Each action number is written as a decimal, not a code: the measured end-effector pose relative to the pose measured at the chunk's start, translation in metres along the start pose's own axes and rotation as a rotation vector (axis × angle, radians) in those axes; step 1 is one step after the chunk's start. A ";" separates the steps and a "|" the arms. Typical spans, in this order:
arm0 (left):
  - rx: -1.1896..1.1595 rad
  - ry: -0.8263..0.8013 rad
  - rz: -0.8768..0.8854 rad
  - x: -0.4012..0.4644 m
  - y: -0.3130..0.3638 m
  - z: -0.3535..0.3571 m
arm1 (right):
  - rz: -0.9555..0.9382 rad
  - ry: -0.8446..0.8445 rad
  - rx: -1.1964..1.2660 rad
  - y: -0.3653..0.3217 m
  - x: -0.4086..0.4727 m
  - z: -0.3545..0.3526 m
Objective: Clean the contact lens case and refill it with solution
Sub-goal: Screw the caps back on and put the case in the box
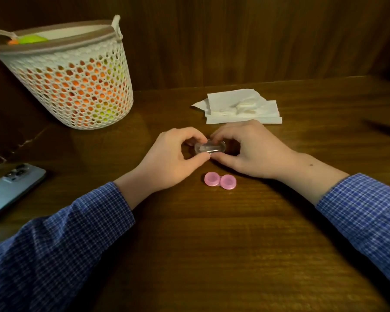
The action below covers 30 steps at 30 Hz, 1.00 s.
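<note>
A pink contact lens case (220, 181) with both round caps on lies on the wooden table, just below my hands. My left hand (169, 161) and my right hand (250, 149) meet above it, and both pinch a small clear plastic container (209, 147) between fingertips and thumbs. The container lies on its side just off the table. Its contents are too small to make out. Both sleeves are blue checked cloth.
A white mesh basket (77, 91) holding orange and green items stands at the back left. White paper tissues (241, 108) lie behind my right hand. A blue phone (7, 188) lies at the left edge. A wooden wall closes the back.
</note>
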<state>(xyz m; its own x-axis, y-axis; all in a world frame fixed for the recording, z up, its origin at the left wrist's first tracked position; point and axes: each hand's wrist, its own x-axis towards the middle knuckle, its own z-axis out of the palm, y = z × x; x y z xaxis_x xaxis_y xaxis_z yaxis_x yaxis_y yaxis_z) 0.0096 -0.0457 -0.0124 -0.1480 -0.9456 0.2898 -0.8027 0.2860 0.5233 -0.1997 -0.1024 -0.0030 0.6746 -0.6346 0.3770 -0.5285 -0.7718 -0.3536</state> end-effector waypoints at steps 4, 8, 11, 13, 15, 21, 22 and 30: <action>-0.143 0.076 -0.001 -0.004 0.004 -0.001 | -0.092 0.028 0.001 -0.009 -0.004 -0.007; -0.211 0.054 -0.056 -0.005 0.006 -0.002 | -0.132 0.040 -0.049 -0.016 -0.006 -0.009; -0.226 0.018 -0.090 -0.004 0.004 -0.003 | -0.175 0.043 -0.093 -0.020 -0.008 -0.006; -0.242 -0.016 -0.123 -0.002 0.002 -0.004 | -0.195 0.063 -0.117 -0.022 -0.008 -0.004; -0.259 -0.042 -0.153 -0.001 0.000 -0.005 | -0.202 0.086 -0.129 -0.022 -0.007 -0.003; -0.288 -0.065 -0.222 0.004 -0.005 -0.005 | -0.198 0.116 -0.116 -0.020 -0.006 -0.002; -0.297 -0.067 -0.229 0.004 -0.005 -0.005 | -0.188 0.128 -0.097 -0.019 -0.006 -0.002; -0.219 -0.118 -0.179 0.002 -0.007 -0.007 | -0.035 0.188 0.059 -0.003 -0.009 -0.001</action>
<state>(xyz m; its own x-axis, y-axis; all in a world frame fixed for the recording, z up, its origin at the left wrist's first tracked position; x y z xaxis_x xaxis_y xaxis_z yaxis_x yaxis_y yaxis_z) 0.0194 -0.0480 -0.0098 -0.0919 -0.9918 0.0888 -0.6805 0.1277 0.7215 -0.2048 -0.0941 -0.0040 0.5811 -0.6080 0.5410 -0.4719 -0.7933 -0.3846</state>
